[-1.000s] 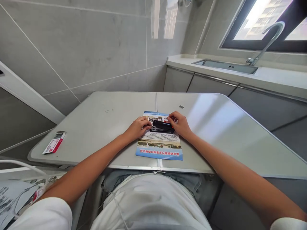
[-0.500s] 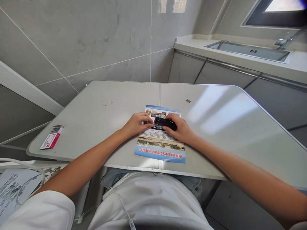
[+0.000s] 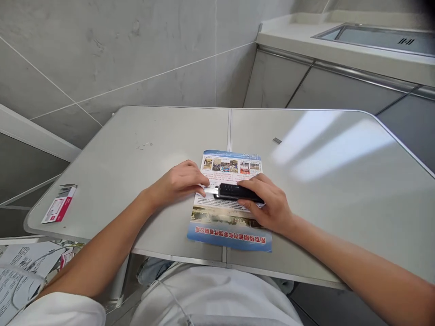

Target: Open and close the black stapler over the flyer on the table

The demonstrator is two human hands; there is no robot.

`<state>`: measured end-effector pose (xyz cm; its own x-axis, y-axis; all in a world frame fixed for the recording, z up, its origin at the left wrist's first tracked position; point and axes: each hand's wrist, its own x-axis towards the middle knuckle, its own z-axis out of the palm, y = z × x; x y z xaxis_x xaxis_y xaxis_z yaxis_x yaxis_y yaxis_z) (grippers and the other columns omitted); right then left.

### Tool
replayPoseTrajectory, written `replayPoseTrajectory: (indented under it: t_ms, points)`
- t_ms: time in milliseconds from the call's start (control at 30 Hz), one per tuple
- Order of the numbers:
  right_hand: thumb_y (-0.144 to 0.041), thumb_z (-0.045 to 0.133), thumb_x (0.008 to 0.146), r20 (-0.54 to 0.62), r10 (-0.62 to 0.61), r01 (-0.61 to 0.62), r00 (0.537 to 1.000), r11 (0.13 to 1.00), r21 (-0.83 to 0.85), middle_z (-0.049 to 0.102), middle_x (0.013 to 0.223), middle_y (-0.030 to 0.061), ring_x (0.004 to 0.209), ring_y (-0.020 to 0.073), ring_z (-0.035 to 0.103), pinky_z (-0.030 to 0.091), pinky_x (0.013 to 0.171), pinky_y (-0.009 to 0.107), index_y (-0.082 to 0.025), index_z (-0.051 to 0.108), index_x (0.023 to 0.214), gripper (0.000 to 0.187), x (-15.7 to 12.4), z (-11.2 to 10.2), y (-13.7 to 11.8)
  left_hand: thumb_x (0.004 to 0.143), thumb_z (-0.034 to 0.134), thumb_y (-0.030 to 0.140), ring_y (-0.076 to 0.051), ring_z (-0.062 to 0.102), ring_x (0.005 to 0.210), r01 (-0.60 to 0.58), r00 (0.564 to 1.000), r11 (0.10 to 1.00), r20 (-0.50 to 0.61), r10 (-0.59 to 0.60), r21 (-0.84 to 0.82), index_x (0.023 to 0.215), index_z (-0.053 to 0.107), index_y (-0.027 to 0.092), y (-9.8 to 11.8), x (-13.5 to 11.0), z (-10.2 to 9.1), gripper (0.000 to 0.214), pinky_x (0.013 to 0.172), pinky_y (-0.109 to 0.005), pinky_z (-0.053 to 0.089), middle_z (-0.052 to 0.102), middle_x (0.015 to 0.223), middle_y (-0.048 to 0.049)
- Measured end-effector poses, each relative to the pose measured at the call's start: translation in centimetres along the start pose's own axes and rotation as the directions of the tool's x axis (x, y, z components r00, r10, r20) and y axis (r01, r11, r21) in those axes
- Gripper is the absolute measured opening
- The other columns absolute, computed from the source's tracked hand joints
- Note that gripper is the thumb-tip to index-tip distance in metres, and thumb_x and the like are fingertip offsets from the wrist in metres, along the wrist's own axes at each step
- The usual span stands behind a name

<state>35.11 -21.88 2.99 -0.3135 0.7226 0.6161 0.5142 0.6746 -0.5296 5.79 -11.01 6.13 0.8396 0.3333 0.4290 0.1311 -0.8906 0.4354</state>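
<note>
A printed leaflet (image 3: 231, 226) with a blue lower band lies on the grey folding table (image 3: 142, 149), near its front edge. Across the leaflet's middle sits a black stapler (image 3: 234, 192). My right hand (image 3: 270, 206) is wrapped round the stapler's right half, thumb underneath. My left hand (image 3: 178, 181) rests on the leaflet's left edge, fingers curled, with fingertips touching the stapler's metal tip.
A small red and white box (image 3: 58, 207) lies at the table's left edge. A tiny grey piece (image 3: 277, 141) sits beyond the leaflet. Papers (image 3: 20, 271) lie on the floor at left. A counter with a sink (image 3: 377, 38) runs at back right.
My right hand has closed round the stapler and drawn it nearer to me along the leaflet. The camera has tilted down, so the window and tap have left the view.
</note>
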Motion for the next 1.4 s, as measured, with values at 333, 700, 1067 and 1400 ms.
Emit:
replayPoseTrajectory:
  t_ms: [333,700,1067,1400]
  points:
    - [-0.013,0.056,0.09,0.021,-0.236,0.232,0.972,0.965,0.122,0.078,0.105,0.0123,0.077,0.0252,0.062,0.054,0.067,0.044,-0.018,0.049,0.151,0.062,-0.9,-0.3,-1.8,0.106,0.055,0.026,-0.016,0.069,0.08,-0.119,0.99,0.983,0.063,0.129,-0.143,0.11,0.059,0.025,3.3,1.8,2.7,0.006,0.082,-0.032,0.047,0.075,0.091,-0.0035]
    - [-0.015,0.069,0.089,-0.038,-0.011,0.013,0.999,0.997,0.071,0.078,0.103,0.0116,0.086,0.0283,0.067,0.057,0.071,0.045,-0.022,0.061,0.142,0.054,0.0,-0.6,0.0,0.101,0.065,0.04,-0.017,0.068,0.085,0.06,0.994,0.998,-0.092,-0.062,-0.026,0.108,0.059,0.023,0.5,1.3,3.9,0.02,0.083,-0.032,0.049,0.074,0.089,-0.0025]
    - [-0.042,0.076,0.089,-0.253,0.322,-0.408,0.912,0.758,-0.509,0.071,0.084,0.0049,0.065,0.0201,0.062,0.048,0.06,0.034,-0.024,0.073,0.11,0.027,0.7,-9.0,10.1,0.101,0.063,0.041,-0.035,0.037,0.154,0.275,0.924,0.926,0.195,-0.329,0.26,0.144,0.057,0.026,1.1,0.6,5.1,0.046,0.124,-0.06,0.035,0.047,0.163,-0.0115]
    - [-0.032,0.078,0.091,0.381,0.238,-0.249,0.894,0.968,-0.021,0.075,0.099,0.0018,0.079,0.018,0.063,0.042,0.053,0.029,-0.039,0.069,0.134,0.044,0.9,-11.2,11.1,0.104,0.057,0.04,-0.035,0.034,0.156,0.323,0.91,0.904,0.173,-0.378,0.279,0.141,0.058,0.021,1.5,0.3,5.3,0.041,0.126,-0.062,0.033,0.048,0.161,-0.014]
